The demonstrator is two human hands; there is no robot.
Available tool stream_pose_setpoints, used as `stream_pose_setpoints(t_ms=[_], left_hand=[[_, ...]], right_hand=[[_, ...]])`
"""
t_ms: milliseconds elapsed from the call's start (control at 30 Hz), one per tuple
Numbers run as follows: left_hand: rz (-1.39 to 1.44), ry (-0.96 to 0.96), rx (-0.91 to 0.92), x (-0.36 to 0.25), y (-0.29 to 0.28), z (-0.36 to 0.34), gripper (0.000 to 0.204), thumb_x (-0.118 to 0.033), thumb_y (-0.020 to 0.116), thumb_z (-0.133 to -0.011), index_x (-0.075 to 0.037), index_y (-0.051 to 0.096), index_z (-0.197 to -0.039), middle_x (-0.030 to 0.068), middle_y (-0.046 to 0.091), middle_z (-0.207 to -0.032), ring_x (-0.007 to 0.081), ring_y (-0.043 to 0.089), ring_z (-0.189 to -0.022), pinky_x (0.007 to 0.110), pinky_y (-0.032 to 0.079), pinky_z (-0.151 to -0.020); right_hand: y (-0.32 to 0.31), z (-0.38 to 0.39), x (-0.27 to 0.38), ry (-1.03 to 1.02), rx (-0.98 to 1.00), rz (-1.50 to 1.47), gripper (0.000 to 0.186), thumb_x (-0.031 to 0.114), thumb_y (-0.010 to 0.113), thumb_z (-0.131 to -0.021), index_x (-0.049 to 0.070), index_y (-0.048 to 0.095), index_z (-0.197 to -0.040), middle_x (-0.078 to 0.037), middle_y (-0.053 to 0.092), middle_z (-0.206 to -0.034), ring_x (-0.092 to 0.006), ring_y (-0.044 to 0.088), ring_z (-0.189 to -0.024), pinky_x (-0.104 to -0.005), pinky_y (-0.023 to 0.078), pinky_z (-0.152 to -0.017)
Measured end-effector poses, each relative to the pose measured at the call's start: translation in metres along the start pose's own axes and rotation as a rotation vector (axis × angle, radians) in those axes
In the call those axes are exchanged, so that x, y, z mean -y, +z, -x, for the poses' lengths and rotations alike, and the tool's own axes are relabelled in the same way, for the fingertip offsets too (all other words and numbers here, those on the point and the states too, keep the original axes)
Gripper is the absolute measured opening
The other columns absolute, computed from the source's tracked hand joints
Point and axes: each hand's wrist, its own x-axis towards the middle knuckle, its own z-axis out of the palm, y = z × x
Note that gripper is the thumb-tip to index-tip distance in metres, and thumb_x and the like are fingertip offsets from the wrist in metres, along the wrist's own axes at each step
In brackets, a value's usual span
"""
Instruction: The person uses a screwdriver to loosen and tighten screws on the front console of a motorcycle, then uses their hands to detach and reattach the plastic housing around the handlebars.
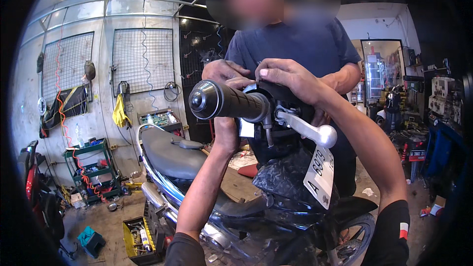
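My right hand [288, 79] curls over the top edge of the black handlebar cover [272, 92], beside a co-worker's hand [224, 71]. My left hand [226, 133] is raised beneath the black rubber grip [224, 101], its fingers hidden behind it. A silver brake lever [305, 128] sticks out toward me under the grip. The handlebar belongs to a black motorcycle [276, 187] with a grey seat [167, 157] and a white plate [318, 177]. The co-worker [295, 44], in a dark T-shirt, stands across the handlebar, arms reaching to it.
An open yellow-and-black toolbox [132, 231] and a teal object [88, 239] lie on the floor at the left. Green tool trolleys [86, 172] stand by the wall. A red motorcycle [34, 187] is at the far left edge, blue equipment [438, 157] at the right.
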Motion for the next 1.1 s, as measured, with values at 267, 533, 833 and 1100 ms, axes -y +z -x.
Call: stream_pose_setpoints(t_ms=[267,533,833,1100], left_hand=[[-0.464,0.166,-0.262,0.006,-0.005,0.04,0.044,-0.027,0.036,-0.101,0.004,0.054,-0.128,0.0128,0.054,-0.129,0.0213,0.048,-0.124,0.037,0.035,-0.108],[-0.362,-0.374,-0.441,-0.009,0.056,0.303,0.024,-0.021,0.041,-0.099,0.0,0.049,-0.104,0.01,0.047,-0.102,0.0219,0.045,-0.099,0.036,0.034,-0.096],[-0.951,-1.026,0.984,-0.1,0.08,0.805,0.037,-0.036,0.064,-0.088,-0.011,0.064,-0.114,0.0193,0.061,-0.117,0.0389,0.05,-0.121,0.068,0.03,-0.102],[-0.668,-1.235,0.98,-0.109,0.098,0.766,0.03,-0.034,0.058,-0.091,-0.01,0.067,-0.106,0.0147,0.057,-0.124,0.0384,0.045,-0.125,0.072,0.024,-0.105]], right_hand=[[0.001,-0.015,0.001,0.05,0.111,-0.01,0.034,0.036,0.046,-0.1,0.007,0.058,-0.086,0.003,0.047,-0.08,-0.0083,0.041,-0.076,-0.026,0.035,-0.073],[-0.004,-0.013,-0.008,0.053,-0.166,0.313,0.05,0.05,0.049,-0.099,0.004,0.068,-0.094,-0.011,0.068,-0.083,-0.0213,0.062,-0.076,-0.0397,0.048,-0.075],[0.102,0.284,0.062,0.055,-0.938,0.311,0.027,0.012,0.067,-0.088,0.0,0.054,-0.109,-0.013,0.062,-0.092,-0.0213,0.062,-0.083,-0.0359,0.05,-0.077],[0.467,0.739,0.144,1.768,-0.798,0.471,0.045,0.013,0.069,-0.086,-0.002,0.047,-0.122,-0.02,0.064,-0.107,-0.0329,0.064,-0.099,-0.0416,0.052,-0.087]])
